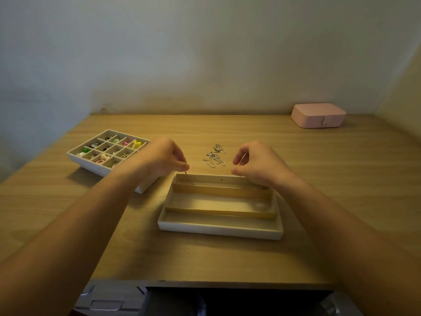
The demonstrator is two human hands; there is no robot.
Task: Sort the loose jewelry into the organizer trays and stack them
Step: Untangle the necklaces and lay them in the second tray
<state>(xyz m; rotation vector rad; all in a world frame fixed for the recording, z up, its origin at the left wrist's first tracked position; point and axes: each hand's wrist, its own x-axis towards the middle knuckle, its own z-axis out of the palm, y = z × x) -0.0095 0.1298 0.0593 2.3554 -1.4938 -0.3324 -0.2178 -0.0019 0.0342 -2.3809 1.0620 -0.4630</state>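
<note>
The left hand (164,156) is pinching a thin chain (186,176) that is hanging into the far slot of the three-slot tray (218,232). The right hand (257,163) is curling its fingertips together over that slot; whether it is gripping anything, I cannot tell. Tangled silver chains (215,156) are lying just behind the tray. The left forearm is hiding part of the grid tray (75,156).

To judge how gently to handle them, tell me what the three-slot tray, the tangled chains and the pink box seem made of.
Three-slot tray: pale matte walls, soft-looking beige lining, likely velvety fabric over board; no shine. Tangled chains: thin silvery metal, small glints. Pink box: smooth matte pink cover, perhaps faux leather, snap tab in front.
</note>
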